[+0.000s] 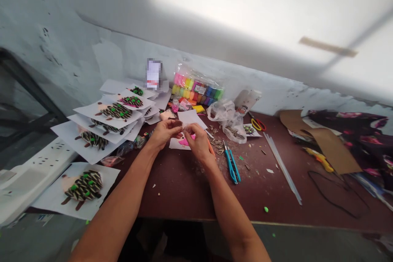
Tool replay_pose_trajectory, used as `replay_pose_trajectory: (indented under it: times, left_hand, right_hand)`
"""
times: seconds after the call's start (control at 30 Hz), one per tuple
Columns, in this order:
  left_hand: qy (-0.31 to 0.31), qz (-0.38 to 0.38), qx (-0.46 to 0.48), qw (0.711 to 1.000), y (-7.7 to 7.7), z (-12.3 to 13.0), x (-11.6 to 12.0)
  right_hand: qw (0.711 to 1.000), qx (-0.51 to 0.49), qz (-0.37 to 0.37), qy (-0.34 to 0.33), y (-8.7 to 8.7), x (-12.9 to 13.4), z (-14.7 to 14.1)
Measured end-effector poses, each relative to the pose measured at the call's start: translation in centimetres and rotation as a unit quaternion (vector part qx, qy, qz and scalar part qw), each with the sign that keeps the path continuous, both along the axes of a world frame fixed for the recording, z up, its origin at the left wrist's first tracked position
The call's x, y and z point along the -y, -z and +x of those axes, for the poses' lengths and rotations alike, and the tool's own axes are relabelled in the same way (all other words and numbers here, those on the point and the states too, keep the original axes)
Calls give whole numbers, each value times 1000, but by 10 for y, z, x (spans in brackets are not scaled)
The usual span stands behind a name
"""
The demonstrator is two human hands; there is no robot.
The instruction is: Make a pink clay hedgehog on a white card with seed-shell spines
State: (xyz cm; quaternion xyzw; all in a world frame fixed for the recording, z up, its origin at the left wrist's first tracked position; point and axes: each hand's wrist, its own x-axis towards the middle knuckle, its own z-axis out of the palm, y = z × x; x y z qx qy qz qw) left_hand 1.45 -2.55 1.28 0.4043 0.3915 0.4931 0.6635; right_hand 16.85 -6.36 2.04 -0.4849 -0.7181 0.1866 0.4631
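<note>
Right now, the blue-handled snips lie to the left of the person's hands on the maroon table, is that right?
Not quite: the head view shows the blue-handled snips to the right of the left hand and right hand, not to their left, on the maroon table.

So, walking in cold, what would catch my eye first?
White paper sheets bearing hedgehogs of striped sunflower seeds fan across the left of the dark red table. Behind, by the wall, sits a clear bag of rainbow-coloured clay blocks. At centre, the left hand and right hand meet over a white sheet with pink clay.
</note>
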Motion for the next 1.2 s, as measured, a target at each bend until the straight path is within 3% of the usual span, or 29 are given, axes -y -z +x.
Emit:
replay_pose_trajectory:
  times: [0.33,0.63,1.2]
  left_hand:
    - [-28,-12,-8,999,-12,-5,2]
    - [-130,-19,2,991,-16,-6,-1]
    - [-91,18,-3,996,-8,-10,-3]
  right_hand:
    - [980,-179,-82,-14,13,-13,5]
    - [930,-301,-209,-17,6,-12,12]
    - [979,-147,-110,84,12,9,15]
